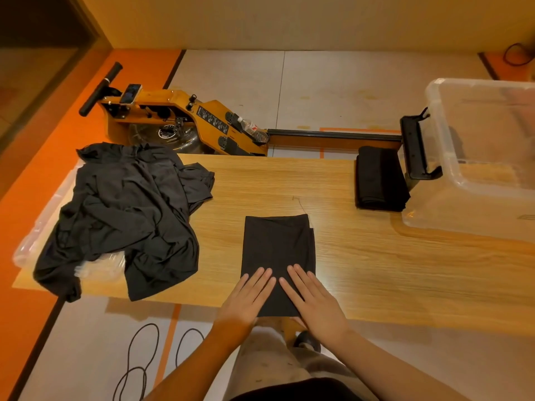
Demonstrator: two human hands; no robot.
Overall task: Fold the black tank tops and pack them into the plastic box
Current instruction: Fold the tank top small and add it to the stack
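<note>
Presses folded tank top (pixel 276 244) flat at worktop (pixel 376 270) near edge with left hand (pixel 249 298) and right hand (pixel 315 302), fingers (pixel 260 277) straight, gripping nothing. Unfolded pile (pixel 127 209) at left edge.

I read this place as a gym or home fitness room. A wooden rowing machine (pixel 185 117) lies on the floor (pixel 318 91) behind the table (pixel 376 270). It has a clear water tank (pixel 170 138), a small monitor (pixel 130 94), a black pull handle (pixel 100 89) and a long dark rail (pixel 333 135). A water bottle (pixel 253 129) lies on its frame. The floor is pale grey and bright orange, split by dark and orange lines like marked training zones. A loose black cable (pixel 139 369) curls on it below the table's near edge.
</note>
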